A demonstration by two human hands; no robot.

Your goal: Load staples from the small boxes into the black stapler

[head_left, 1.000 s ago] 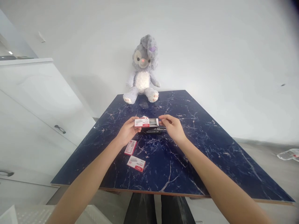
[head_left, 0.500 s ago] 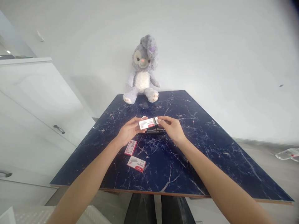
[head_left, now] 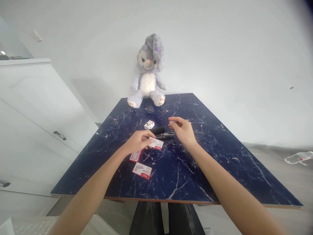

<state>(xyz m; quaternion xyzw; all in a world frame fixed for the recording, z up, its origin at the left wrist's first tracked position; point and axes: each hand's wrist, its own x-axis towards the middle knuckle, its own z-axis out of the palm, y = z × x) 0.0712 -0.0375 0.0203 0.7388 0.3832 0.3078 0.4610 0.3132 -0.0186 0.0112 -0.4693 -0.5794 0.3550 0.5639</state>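
Holding a white-and-red box (head_left: 156,144) tilted above the table (head_left: 181,176), my left hand (head_left: 138,141) sits just nearer than the black stapler (head_left: 160,131). My right hand (head_left: 185,131) is narrowed to a pinch beyond the stapler's right end, seemingly on a thin pale strip (head_left: 172,121) too small to identify. Too light a pinch could drop it; too hard might bend it. I can't tell whether the held box's lower end is closed; if not, steeper tipping could spill its contents. Lowering the left hand risks nudging the flat box (head_left: 135,156) partly hidden behind it. The near edge lies well apart from the front box (head_left: 142,170); the right side offers open room, while the plush toy (head_left: 148,78) limits the far edge.
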